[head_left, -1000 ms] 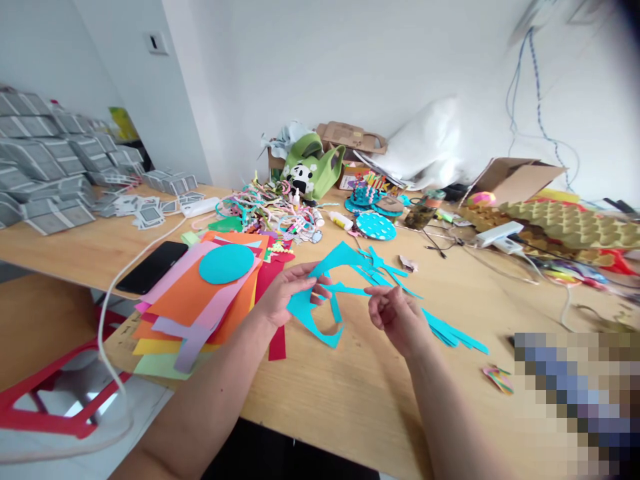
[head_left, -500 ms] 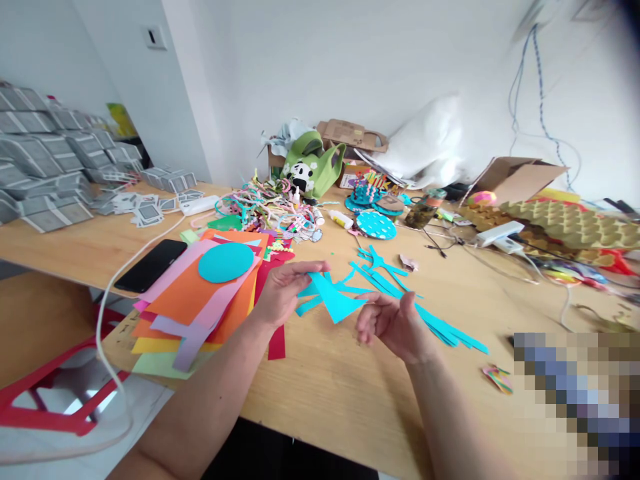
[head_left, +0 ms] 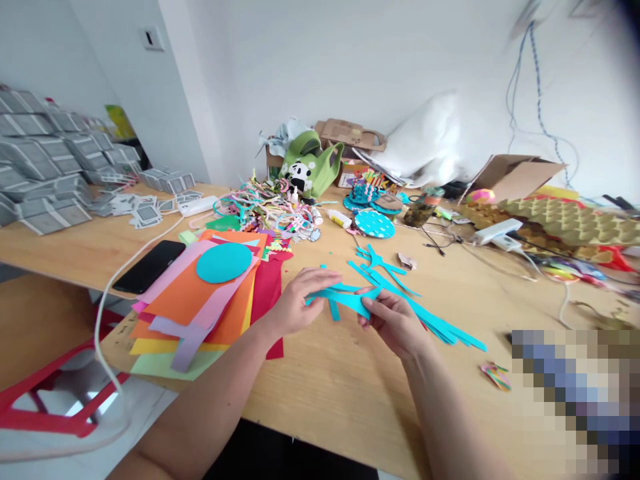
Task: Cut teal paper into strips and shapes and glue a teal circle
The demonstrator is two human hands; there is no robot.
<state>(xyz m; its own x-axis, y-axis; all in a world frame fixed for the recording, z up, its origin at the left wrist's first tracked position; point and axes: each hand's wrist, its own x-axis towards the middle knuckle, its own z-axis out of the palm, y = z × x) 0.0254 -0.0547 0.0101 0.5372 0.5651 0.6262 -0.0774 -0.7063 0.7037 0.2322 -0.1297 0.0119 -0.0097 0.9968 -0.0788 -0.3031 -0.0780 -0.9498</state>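
Note:
A bright blue paper scrap (head_left: 353,301) with pointed ends is stretched between my two hands above the table. My right hand (head_left: 393,320) pinches its right end, thumb on top and fingers underneath. At the other end, my left hand (head_left: 303,300) has the paper between its thumb and rather straight fingers. A narrow blue strip (head_left: 335,311) lies on the table just behind and below the held scrap. More cut blue strips (head_left: 445,327) lie in a bunch right of my right hand.
Left of my hands is a stack of coloured sheets (head_left: 175,303) with a blue paper circle (head_left: 225,262) on top, beside a black phone (head_left: 150,267). Behind are tangled craft pieces (head_left: 270,207), a glue bottle (head_left: 339,218) and a dotted blue disc (head_left: 374,223). Egg trays (head_left: 570,217) stand far right.
My right hand has closed on the right end of the blue paper scrap. The scrap has turned and is now seen flatter and more stretched out; my left hand has shifted slightly right.

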